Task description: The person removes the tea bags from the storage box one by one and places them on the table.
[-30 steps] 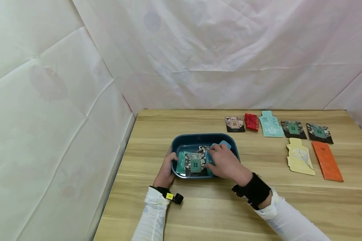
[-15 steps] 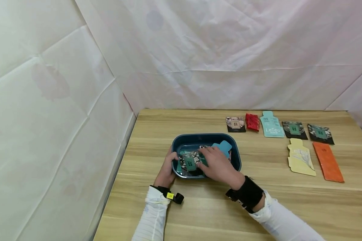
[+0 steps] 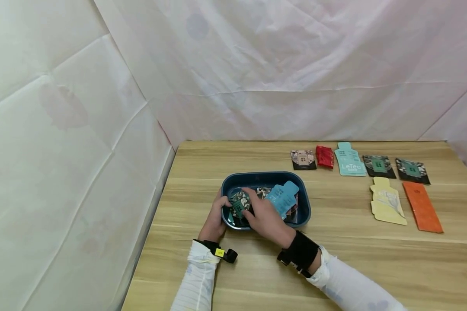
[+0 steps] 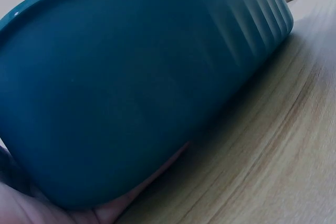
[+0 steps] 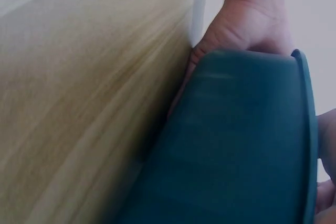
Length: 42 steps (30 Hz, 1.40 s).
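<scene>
Left of centre on the tabletop point(image 3: 264, 276): a dark blue rectangular tray point(image 3: 264, 177) with rounded corners and a raised rim, both hands at it.
Left hand point(image 3: 214, 218): clamped on the tray's left end, thumb over the rim; the wrist views show its fingers reaching under the base.
Right hand point(image 3: 267, 217): within the tray, thumb and a fingertip at the right edge of the top sachet; whether it pinches the sachet or only touches it, I cannot tell.
Green-and-black floral square sachet point(image 3: 238, 204): at the tray's left end, between the two hands, just beside the left thumb, other packets partly hidden beneath it.
Light blue bottle-shaped packet point(image 3: 283, 198): inside the tray, right of the right hand, lying slantwise over darker packets.
Far right, back row: from left to right, a pink-and-black floral square sachet point(image 3: 303, 160), a small red packet point(image 3: 324, 157), a pale teal bottle-shaped packet point(image 3: 350, 160) and two more green-and-black sachets point(image 3: 379, 166), all well apart from the hands.
Nearer row on the right: a pale yellow bottle-shaped packet point(image 3: 388, 201), with an orange rectangular packet point(image 3: 423, 207) to its right.
Beyond the tabletop: creased whitish sheeting point(image 3: 295, 65).
</scene>
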Each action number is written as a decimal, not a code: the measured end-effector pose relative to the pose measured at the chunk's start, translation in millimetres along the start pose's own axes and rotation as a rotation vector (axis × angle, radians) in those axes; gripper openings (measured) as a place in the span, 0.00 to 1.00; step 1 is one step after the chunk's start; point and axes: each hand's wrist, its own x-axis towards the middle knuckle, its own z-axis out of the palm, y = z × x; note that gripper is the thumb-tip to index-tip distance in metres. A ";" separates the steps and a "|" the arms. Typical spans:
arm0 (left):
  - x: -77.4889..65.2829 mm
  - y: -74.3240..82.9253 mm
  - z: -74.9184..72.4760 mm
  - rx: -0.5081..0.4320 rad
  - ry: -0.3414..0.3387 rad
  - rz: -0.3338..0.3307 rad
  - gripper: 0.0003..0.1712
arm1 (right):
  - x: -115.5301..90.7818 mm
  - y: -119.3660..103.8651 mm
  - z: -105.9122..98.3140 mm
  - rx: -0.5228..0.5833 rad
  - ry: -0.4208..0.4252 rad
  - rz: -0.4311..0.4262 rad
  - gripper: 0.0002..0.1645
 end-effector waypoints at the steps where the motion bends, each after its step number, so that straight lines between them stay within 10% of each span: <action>1: 0.3 0.1 0.0 0.001 -0.002 0.001 0.49 | 0.5 0.0 0.9 0.001 0.009 0.005 0.37; 32: -0.3 -1.0 1.7 -0.011 0.023 -0.017 0.52 | -6.6 6.9 -23.7 0.119 0.188 -0.036 0.22; 42: -0.2 -1.4 1.2 -0.014 0.014 -0.006 0.52 | -8.4 9.7 -52.6 -0.007 0.409 -0.176 0.16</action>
